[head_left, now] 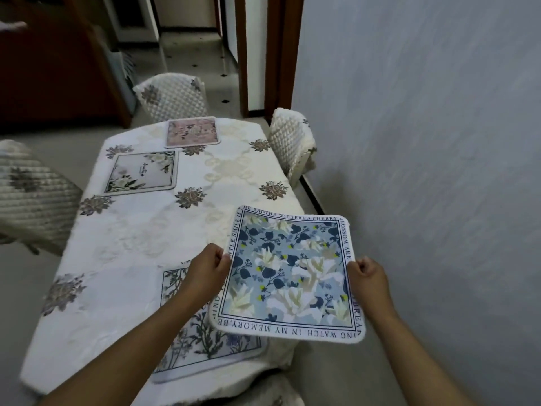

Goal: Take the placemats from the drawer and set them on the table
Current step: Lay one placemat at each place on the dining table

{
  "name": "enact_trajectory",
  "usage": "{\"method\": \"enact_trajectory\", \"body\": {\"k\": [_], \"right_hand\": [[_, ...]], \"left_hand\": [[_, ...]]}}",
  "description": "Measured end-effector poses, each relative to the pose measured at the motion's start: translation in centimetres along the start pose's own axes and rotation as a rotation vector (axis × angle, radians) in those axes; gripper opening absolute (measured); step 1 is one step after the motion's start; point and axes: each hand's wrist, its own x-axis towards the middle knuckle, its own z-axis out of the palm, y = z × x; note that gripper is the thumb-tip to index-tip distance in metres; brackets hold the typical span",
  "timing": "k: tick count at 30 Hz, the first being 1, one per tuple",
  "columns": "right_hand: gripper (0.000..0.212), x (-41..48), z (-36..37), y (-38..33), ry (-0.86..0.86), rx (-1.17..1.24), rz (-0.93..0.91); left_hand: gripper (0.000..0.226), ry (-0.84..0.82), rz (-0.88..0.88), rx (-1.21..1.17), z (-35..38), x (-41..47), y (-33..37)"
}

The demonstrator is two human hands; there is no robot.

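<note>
Blue placemat (289,276) border reads "THE WITHERED CHERRY", "IN MY MEMORY".

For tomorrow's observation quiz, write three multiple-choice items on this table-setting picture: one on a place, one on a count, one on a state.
1. Where does the pink placemat lie?
A. at the table's far end
B. on a chair
C. on the floor

2. How many placemats lie flat on the table?
A. one
B. three
C. five

3. What is the state of the blue floral placemat?
A. rolled up
B. lying flat on the table
C. held in the air by both hands

Key:
1 A, it lies by the far chair.
2 B, the pink one, the cream placemat and the near placemat.
3 C, the left hand and right hand grip its opposite edges.
</note>
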Motion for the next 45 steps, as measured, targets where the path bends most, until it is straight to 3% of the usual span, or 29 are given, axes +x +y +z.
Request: {"method": "enact_trajectory", "body": {"k": [8,19,26,30,37,45], "right_hand": [[0.027,11.5,-3.8,1.9,-0.195,0.037,-0.09],[0.014,26.7,-12.8,-1.2,-0.425,-0.035,-0.257],[0.019,34.5,-7.5,-5.6,-0.555,-0.05,-0.301],[0.027,39.3,-3.7,-9.0,-0.542,-0.067,-0.342],[0.018,49.0,3.3,-12.5,-0.603,-0.159,-0.314],[0.027,56.0,14.2,-19.0,-0.775,-0.257,-0.531]], "left_hand": [[0.027,0.127,-0.123,-0.044,7.3,1.6,4.8],[0.028,0.323,-0.229,-0.066,16.2,3.6,17.0],[0.027,0.443,-0.348,-0.092,16.0,9.4,17.0],[0.027,0.492,-0.37,-0.108,16.5,15.5,16.1],[0.026,0.503,-0.443,-0.128,15.5,25.3,15.9],[0.027,0.678,-0.602,-0.192,15.2,30.7,15.1]]}}
